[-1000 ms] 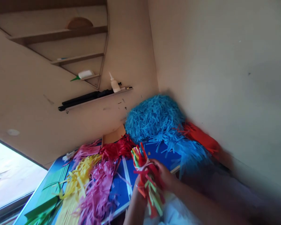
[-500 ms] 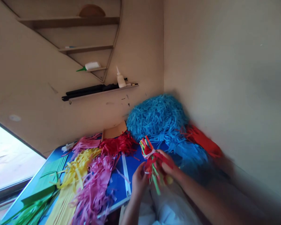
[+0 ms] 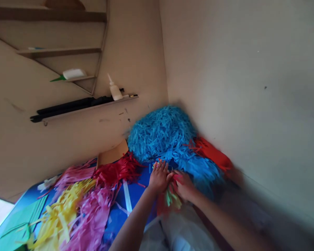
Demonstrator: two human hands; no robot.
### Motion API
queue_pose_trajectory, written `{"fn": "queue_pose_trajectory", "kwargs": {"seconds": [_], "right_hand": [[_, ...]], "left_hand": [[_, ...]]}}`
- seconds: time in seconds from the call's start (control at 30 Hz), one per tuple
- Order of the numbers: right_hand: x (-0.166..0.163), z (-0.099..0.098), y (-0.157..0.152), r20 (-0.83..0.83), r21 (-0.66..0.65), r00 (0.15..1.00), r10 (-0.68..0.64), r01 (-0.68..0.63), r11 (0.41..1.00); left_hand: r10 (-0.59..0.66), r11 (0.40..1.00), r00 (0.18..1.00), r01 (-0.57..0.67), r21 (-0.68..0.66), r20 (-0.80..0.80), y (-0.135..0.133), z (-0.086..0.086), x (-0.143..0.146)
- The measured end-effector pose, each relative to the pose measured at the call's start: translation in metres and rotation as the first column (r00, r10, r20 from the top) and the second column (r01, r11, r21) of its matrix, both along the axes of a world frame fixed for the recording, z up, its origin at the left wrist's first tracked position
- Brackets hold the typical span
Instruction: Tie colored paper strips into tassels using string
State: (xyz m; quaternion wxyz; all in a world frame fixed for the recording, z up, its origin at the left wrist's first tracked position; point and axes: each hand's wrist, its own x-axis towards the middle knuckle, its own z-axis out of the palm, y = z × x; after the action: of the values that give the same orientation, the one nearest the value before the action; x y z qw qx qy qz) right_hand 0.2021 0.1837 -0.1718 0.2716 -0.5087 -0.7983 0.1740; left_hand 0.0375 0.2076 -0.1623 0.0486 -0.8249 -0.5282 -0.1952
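A bundle of paper streamers (image 3: pixel 170 198), in red, green and yellow, is between my two hands above the table's near edge. My left hand (image 3: pixel 159 178) lies over its bound upper end, fingers forward and thumb toward the right hand, and covers most of that end. Wrapped round the bundle's right side is my right hand (image 3: pixel 183 185), closed on the red strips. The loose ends hang down toward my lap and are blurred.
Blue shredded paper (image 3: pixel 162 130) is heaped in the corner, with red fringed paper (image 3: pixel 211 151) to its right. On the left lie red (image 3: pixel 117 170), yellow (image 3: pixel 65 209) and purple strips (image 3: pixel 91 216), plus green sheets (image 3: pixel 21 219). A glue bottle (image 3: pixel 115 91) stands on a wall ledge.
My left hand has moved up from the bundle's lower left side and now covers its bound top. The right hand stays on the bundle. My view has turned right.
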Motion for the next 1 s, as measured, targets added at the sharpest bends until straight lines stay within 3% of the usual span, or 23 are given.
{"fn": "queue_pose_trajectory", "kwargs": {"seconds": [0.17, 0.3, 0.4, 0.5, 0.6, 0.7, 0.8, 0.87, 1.0], "right_hand": [[0.053, -0.016, -0.057, -0.232, 0.244, 0.969, -0.082, 0.140, 0.960], [0.097, -0.062, -0.102, -0.334, 0.223, 0.917, -0.215, 0.299, 0.928], [0.133, -0.118, -0.117, -0.191, 0.128, 0.886, -0.423, 0.450, 0.884], [0.182, -0.169, -0.114, -0.068, 0.095, 0.791, -0.608, 0.611, 0.786], [0.235, -0.198, -0.104, 0.018, 0.088, 0.654, -0.756, 0.753, 0.653], [0.269, -0.214, -0.095, 0.114, 0.076, 0.578, -0.808, 0.806, 0.587], [0.276, -0.225, -0.093, 0.211, 0.049, 0.555, -0.805, 0.816, 0.575], [0.272, -0.232, -0.095, 0.271, 0.034, 0.540, -0.796, 0.822, 0.569], [0.264, -0.241, -0.101, 0.368, 0.016, 0.513, -0.775, 0.830, 0.557]], "left_hand": [[0.033, 0.998, 0.990, -0.041, -0.056, -0.139, 0.018, -0.022, 0.008], [0.043, 0.992, 0.986, -0.061, -0.110, -0.163, 0.020, -0.027, 0.013], [0.055, 0.990, 0.987, -0.074, -0.123, -0.151, 0.023, -0.026, 0.016], [0.094, 0.986, 0.987, -0.110, -0.122, -0.128, 0.028, -0.026, 0.014], [0.098, 0.978, 0.994, -0.086, -0.192, 0.054, 0.040, -0.021, 0.005], [0.143, 0.973, 0.938, -0.076, -0.216, 0.316, 0.046, -0.003, -0.003], [0.240, 0.971, 0.867, -0.214, -0.109, 0.437, 0.027, 0.026, 0.000], [0.237, 0.962, 0.870, -0.272, 0.021, 0.432, -0.001, 0.042, 0.008], [0.107, 0.970, 0.908, -0.185, 0.159, 0.406, -0.058, 0.047, 0.026]]}}
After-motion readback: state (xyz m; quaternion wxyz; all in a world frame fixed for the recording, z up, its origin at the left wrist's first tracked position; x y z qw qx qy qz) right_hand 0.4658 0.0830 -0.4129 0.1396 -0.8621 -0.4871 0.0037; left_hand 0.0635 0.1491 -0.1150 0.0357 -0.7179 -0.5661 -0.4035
